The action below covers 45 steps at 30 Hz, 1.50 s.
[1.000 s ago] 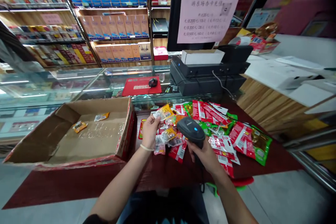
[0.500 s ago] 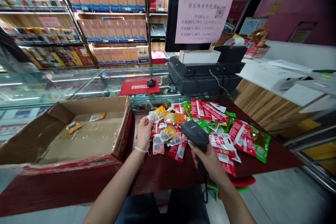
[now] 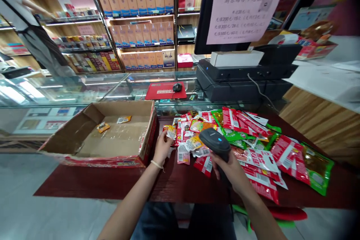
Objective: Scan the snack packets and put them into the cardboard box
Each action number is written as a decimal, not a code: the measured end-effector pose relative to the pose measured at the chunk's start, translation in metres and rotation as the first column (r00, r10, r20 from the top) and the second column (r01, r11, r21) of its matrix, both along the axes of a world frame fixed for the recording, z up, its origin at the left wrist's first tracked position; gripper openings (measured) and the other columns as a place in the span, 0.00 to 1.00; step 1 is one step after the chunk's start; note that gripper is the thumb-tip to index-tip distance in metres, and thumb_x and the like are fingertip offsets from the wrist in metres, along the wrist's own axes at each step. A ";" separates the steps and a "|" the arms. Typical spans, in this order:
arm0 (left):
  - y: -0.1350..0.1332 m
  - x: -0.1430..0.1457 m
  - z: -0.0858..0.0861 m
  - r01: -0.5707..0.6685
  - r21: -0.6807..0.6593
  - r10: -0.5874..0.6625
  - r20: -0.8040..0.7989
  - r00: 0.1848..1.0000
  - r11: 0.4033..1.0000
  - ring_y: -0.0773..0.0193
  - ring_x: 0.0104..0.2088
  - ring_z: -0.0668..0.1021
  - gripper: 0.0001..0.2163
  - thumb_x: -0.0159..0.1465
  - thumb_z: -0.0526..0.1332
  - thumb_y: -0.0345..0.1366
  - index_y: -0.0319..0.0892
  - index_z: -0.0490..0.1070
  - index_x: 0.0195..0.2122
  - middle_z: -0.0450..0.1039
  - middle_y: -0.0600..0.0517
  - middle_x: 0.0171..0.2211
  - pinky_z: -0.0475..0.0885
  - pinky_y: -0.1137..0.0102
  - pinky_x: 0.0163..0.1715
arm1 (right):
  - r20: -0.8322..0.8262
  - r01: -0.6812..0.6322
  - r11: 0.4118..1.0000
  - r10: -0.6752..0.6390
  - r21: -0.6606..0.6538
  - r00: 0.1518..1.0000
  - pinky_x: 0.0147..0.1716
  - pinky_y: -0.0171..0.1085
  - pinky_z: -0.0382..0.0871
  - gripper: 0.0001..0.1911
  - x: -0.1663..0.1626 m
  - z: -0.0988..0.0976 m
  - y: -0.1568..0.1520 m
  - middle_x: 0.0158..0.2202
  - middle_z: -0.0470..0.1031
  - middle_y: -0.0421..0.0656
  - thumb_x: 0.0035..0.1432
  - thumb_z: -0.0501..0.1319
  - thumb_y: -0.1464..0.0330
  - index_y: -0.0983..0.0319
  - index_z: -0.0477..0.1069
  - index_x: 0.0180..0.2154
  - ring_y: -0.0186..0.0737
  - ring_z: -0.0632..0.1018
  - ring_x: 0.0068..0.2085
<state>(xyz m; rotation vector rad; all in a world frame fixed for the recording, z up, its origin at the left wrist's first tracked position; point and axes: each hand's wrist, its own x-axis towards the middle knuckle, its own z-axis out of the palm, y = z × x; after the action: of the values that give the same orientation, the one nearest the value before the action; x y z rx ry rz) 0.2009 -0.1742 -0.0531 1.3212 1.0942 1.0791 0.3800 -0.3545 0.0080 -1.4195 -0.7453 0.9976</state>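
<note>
My left hand [image 3: 162,149] is closed on a small yellow and clear snack packet [image 3: 171,131], pinched at the left edge of the pile. In my right hand [image 3: 228,167] is a black barcode scanner [image 3: 214,141], its head angled toward the packets and a blue light lit on top. Red snack bags [image 3: 260,185], green-edged bags [image 3: 322,174] and small clear packets [image 3: 183,154] lie heaped around and beneath the scanner. Left of my left hand stands an open cardboard box [image 3: 126,153] with two small yellow packets [image 3: 103,127] inside.
A dark red table [image 3: 118,185] bears the box and pile. Behind it are a glass counter [image 3: 112,86], a red mouse pad [image 3: 153,92], a black mouse [image 3: 177,87] and a monitor with a pink notice [image 3: 242,15]. A person [image 3: 42,33] stands at far left.
The view has turned left, shifting the scene rightward and showing more of the person. My left hand has brought the packet nearer the box. The scanner's blue light now shows.
</note>
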 end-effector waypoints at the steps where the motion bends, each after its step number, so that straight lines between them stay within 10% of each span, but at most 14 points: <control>1: -0.003 -0.004 0.000 0.014 0.051 -0.010 -0.067 0.998 0.999 0.56 0.48 0.76 0.22 0.54 0.66 0.33 0.39 0.70 0.51 0.74 0.43 0.47 0.70 0.61 0.51 | -0.005 -0.007 1.000 0.007 -0.001 1.000 0.13 0.31 0.61 0.24 -0.002 0.000 0.002 0.18 0.68 0.32 0.50 0.68 0.53 0.58 0.61 0.40 0.31 0.66 0.14; 5: -0.024 -0.018 0.023 0.199 0.305 -0.091 -0.334 0.938 0.932 0.51 0.62 0.65 0.25 0.58 0.63 0.31 0.40 0.66 0.58 0.63 0.40 0.60 0.59 0.55 0.62 | -0.011 -0.011 1.000 0.011 -0.014 1.000 0.12 0.32 0.61 0.24 -0.011 0.006 0.017 0.17 0.67 0.32 0.48 0.69 0.52 0.58 0.61 0.37 0.31 0.66 0.13; 10: -0.050 -0.047 0.101 0.454 0.489 -0.222 -0.460 0.860 0.745 0.61 0.57 0.71 0.17 0.65 0.56 0.32 0.48 0.69 0.56 0.69 0.47 0.56 0.65 0.62 0.59 | 0.035 -0.050 0.999 0.051 -0.018 0.998 0.13 0.31 0.62 0.22 -0.028 0.031 0.042 0.16 0.67 0.33 0.48 0.69 0.52 0.59 0.63 0.34 0.32 0.67 0.13; 16: 0.015 -0.126 0.163 0.298 0.584 0.091 -0.543 0.835 0.755 0.63 0.44 0.78 0.11 0.66 0.55 0.34 0.45 0.75 0.46 0.78 0.50 0.44 0.73 0.68 0.45 | 0.047 -0.210 0.978 0.210 -0.011 0.977 0.13 0.32 0.63 0.21 -0.056 0.059 0.078 0.16 0.67 0.35 0.51 0.66 0.50 0.59 0.63 0.29 0.31 0.67 0.14; 22: 0.132 -0.242 0.146 0.084 0.495 0.407 -0.790 0.458 0.865 0.59 0.43 0.79 0.12 0.62 0.57 0.34 0.40 0.76 0.44 0.79 0.47 0.43 0.71 0.68 0.46 | 0.086 -0.427 0.904 0.424 0.009 0.901 0.12 0.31 0.61 0.22 -0.109 0.086 0.134 0.15 0.63 0.33 0.51 0.65 0.50 0.59 0.61 0.27 0.30 0.65 0.13; 27: 0.181 -0.297 0.119 0.067 0.248 0.238 -0.962 0.138 0.966 0.55 0.46 0.78 0.15 0.62 0.56 0.37 0.40 0.75 0.47 0.78 0.44 0.46 0.70 0.67 0.45 | 0.079 -0.560 0.827 0.556 0.047 0.828 0.11 0.30 0.63 0.21 -0.159 0.092 0.182 0.19 0.66 0.31 0.52 0.65 0.51 0.58 0.62 0.35 0.30 0.66 0.14; 39: 0.235 -0.312 0.062 0.213 -0.155 -0.159 -0.987 0.001 0.965 0.50 0.44 0.79 0.31 0.45 0.69 0.50 0.40 0.72 0.49 0.76 0.38 0.46 0.71 0.67 0.42 | -0.031 -0.640 0.768 0.639 -0.033 0.768 0.10 0.30 0.61 0.21 -0.183 0.078 0.211 0.18 0.65 0.32 0.52 0.64 0.50 0.58 0.61 0.32 0.30 0.65 0.13; 45: 0.243 -0.300 0.054 0.224 -0.142 -0.136 -0.990 -0.042 0.964 0.42 0.46 0.78 0.20 0.47 0.69 0.45 0.38 0.77 0.38 0.77 0.33 0.43 0.71 0.59 0.45 | -0.061 -0.633 0.773 0.631 -0.043 0.774 0.10 0.30 0.61 0.20 -0.182 0.080 0.211 0.17 0.65 0.32 0.52 0.65 0.52 0.59 0.62 0.31 0.29 0.64 0.13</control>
<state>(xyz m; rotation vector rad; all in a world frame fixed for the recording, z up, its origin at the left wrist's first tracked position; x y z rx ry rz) -0.0987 0.0693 0.0007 2.3279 1.8113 -0.4037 0.1976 -0.1436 0.0881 -1.2016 -1.2149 1.5776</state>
